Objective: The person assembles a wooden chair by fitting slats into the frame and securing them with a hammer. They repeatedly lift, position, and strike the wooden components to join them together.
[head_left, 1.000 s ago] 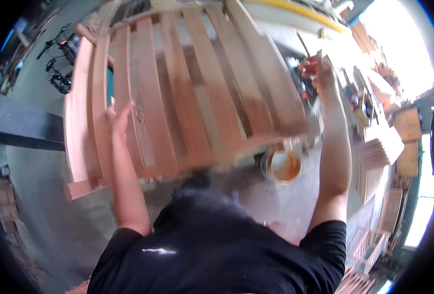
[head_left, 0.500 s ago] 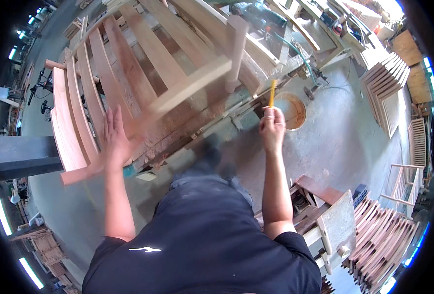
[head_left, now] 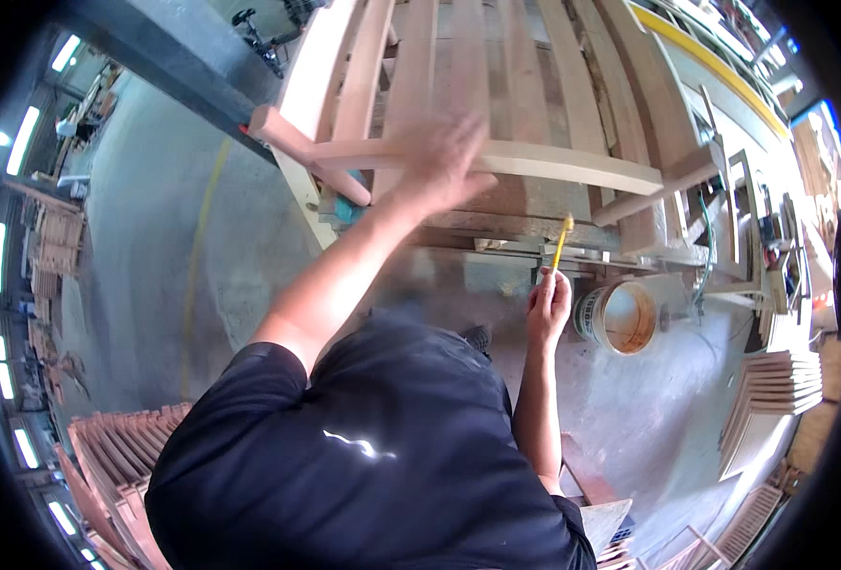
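Observation:
A pale wooden slatted frame (head_left: 577,167), like a chair or bench part, lies ahead of me with its slats (head_left: 525,81) running away from me. My left hand (head_left: 442,163), blurred by motion, reaches over its near rail with fingers stretched and thumb apart. Whether it touches the wood I cannot tell. Lower and to the right, my right hand (head_left: 548,299) is closed around a thin yellow stick (head_left: 560,247) with a paler, thicker tip, held upright short of the frame. Round wooden legs (head_left: 292,138) stand at the frame's near corners.
A round bucket (head_left: 627,318) with a stained inside stands on the floor right of my right hand. A dark beam (head_left: 178,62) crosses at upper left. Stacked wooden parts lie at lower left (head_left: 131,442) and far right (head_left: 772,385). A green hose (head_left: 706,249) hangs beside the bench.
My view has turned, so the frame now lies straight ahead. My left hand has moved from the rail's left end toward its middle. The yellow stick is still in my right hand.

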{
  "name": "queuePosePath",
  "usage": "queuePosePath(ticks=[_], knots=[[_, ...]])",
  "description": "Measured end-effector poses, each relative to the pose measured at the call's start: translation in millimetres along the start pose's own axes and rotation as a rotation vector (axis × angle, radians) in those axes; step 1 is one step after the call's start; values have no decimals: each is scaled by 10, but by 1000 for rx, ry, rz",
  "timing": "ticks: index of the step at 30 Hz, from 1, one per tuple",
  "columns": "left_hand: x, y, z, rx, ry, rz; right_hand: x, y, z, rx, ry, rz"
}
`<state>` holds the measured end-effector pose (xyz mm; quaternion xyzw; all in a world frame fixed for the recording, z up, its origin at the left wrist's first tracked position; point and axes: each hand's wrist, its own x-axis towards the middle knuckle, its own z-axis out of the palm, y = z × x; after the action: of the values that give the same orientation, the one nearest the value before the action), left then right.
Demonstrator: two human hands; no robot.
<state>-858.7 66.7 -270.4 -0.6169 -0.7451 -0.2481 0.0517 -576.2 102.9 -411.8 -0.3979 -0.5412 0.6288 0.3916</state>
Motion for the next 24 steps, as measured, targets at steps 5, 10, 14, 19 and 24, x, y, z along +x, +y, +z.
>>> queuePosePath(ticks=[5, 10, 14, 19, 24], knots=[[-515, -216, -1024, -428, 137, 201, -100, 277, 678, -207, -170, -108], [-980, -1363, -1906, -319, 718, -13, -331, 357, 1515, -324, -368, -71], [-845, -1848, -1884, -214, 528, 68, -479, 132, 2212, -550, -454, -210], [-700, -2028, -1654, -375, 423, 195, -560, -90, 2590, -667, -477, -273], [-722, -2067, -1640, -610, 338, 158, -581, -158, 2707, -702, -370, -320]])
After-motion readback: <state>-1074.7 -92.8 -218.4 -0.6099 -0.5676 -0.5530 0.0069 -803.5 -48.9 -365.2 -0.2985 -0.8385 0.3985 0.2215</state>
